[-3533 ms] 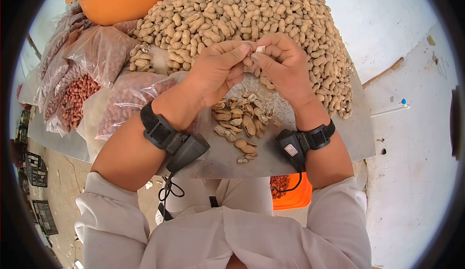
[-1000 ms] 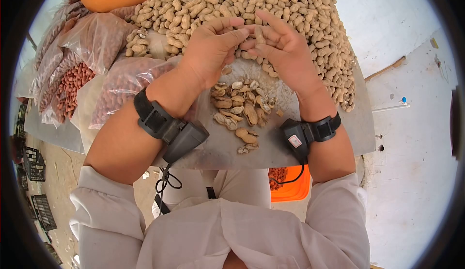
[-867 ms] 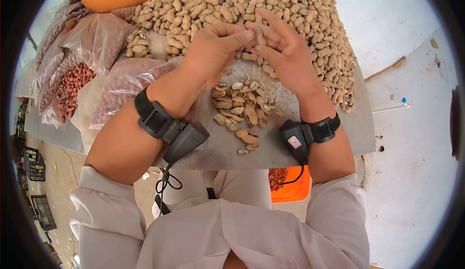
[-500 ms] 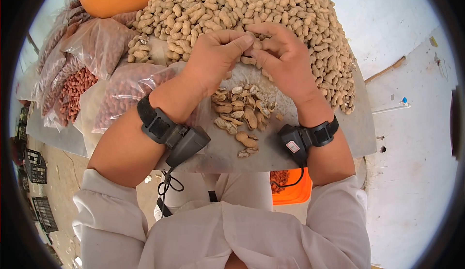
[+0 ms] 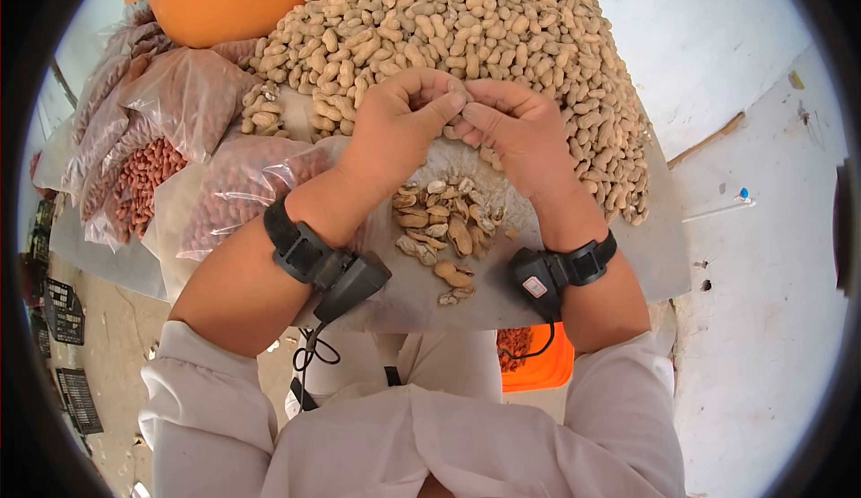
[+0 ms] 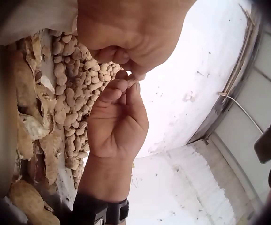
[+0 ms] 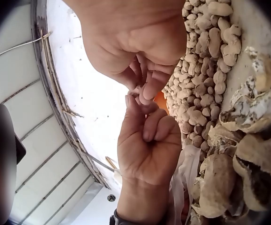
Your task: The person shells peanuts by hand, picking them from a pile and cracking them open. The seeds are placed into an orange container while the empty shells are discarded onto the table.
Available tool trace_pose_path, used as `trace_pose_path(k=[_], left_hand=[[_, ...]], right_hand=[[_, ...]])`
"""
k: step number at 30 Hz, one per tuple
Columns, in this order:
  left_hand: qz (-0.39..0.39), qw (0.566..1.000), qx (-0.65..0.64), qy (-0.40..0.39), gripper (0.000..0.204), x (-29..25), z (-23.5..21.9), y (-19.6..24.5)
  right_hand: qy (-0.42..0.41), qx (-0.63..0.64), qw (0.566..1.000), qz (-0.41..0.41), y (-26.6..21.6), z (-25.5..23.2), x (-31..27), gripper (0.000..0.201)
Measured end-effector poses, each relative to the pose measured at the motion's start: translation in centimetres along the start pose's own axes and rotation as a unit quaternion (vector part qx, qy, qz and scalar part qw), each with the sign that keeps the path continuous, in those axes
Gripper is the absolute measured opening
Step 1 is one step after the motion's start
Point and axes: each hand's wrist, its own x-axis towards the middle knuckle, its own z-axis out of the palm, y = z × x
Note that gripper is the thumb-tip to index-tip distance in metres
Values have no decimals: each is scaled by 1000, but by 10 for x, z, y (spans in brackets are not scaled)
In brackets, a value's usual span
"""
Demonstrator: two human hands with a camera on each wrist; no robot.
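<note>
Both hands meet over the near edge of the big heap of unshelled peanuts (image 5: 475,18). My left hand (image 5: 395,126) and my right hand (image 5: 529,135) pinch a peanut between thumbs and curled fingers, its surface mostly covered by the fingertips. In the left wrist view the right hand (image 6: 116,122) faces the left hand (image 6: 133,28), tips touching. The right wrist view has the left hand (image 7: 149,145) below the right hand (image 7: 135,37). Below the hands, a small pile of opened shells (image 5: 457,229) lies on the grey tabletop (image 5: 377,305).
At the left stand clear bags of red kernels (image 5: 238,188), one open with kernels (image 5: 148,179) showing. An orange basin (image 5: 229,0) is at the back left. Under the table's front edge is an orange container (image 5: 552,363). A white wall (image 5: 762,256) runs along the right.
The right hand's fingers, spread around a visible peanut a second ago, are now curled in against the left fingertips. The peanut is largely covered. The head view has shifted slightly.
</note>
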Motion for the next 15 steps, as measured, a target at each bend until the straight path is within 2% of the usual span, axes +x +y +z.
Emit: trace_pose_path(k=[1, 4, 13, 15], left_hand=[[22, 1000, 10, -5, 10, 0, 0, -1], [11, 999, 29, -17, 4, -1, -1, -2], [24, 999, 36, -18, 4, 3, -1, -15], [23, 997, 76, -18, 4, 2, -2, -12]], right_hand=[[2, -23, 1000, 0, -1, 2, -1, 19], [-12, -102, 995, -8, -3, 3, -2, 15], [26, -178, 983, -31, 1, 6, -4, 9], [28, -195, 980, -30, -1, 7, -5, 10]])
